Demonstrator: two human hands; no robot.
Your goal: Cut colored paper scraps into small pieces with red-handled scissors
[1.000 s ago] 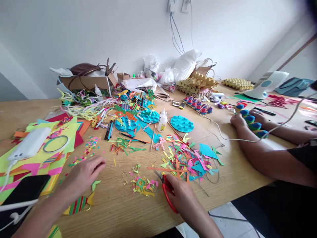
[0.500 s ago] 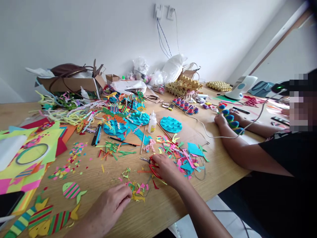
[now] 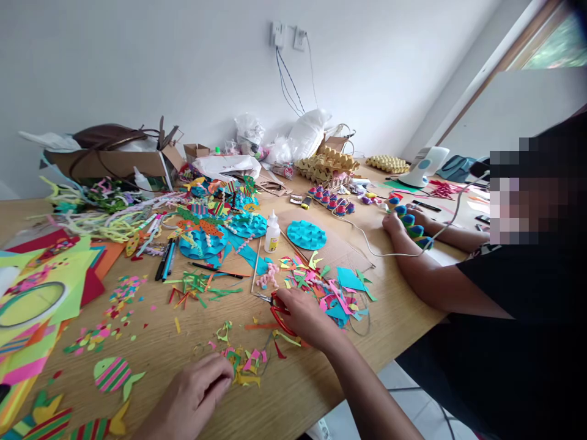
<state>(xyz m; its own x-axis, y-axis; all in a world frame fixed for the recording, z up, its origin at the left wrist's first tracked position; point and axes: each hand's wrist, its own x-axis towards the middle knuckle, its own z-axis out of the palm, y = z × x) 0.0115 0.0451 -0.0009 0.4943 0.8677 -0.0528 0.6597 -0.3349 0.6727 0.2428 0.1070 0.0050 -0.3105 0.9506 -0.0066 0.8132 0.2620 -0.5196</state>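
Note:
My right hand (image 3: 305,315) is closed around red-handled scissors (image 3: 278,311), whose short blades point left, just above the tabletop. Below it, my left hand (image 3: 195,388) rests near the table's front with its fingers curled; nothing shows in them. Small paper scraps (image 3: 250,360) lie beside its fingertips. Left of that hand is a striped paper fish (image 3: 112,374) in green and pink, with more striped fish (image 3: 94,428) at the bottom edge. A pink curled pipe cleaner (image 3: 268,276) lies just beyond the scissors.
A glue bottle (image 3: 272,233) stands near a blue egg-carton piece (image 3: 306,235). Coloured offcuts (image 3: 321,284) spread right of centre; paper sheets (image 3: 68,269) lie left. At right, a co-worker's hands (image 3: 395,225) hold a painted carton strip (image 3: 413,226). A white cable (image 3: 367,235) crosses the table.
The view has turned slightly to the right, so the table's contents appear farther left. Both hands keep nearly the same pose, and the scissors stay in my right hand.

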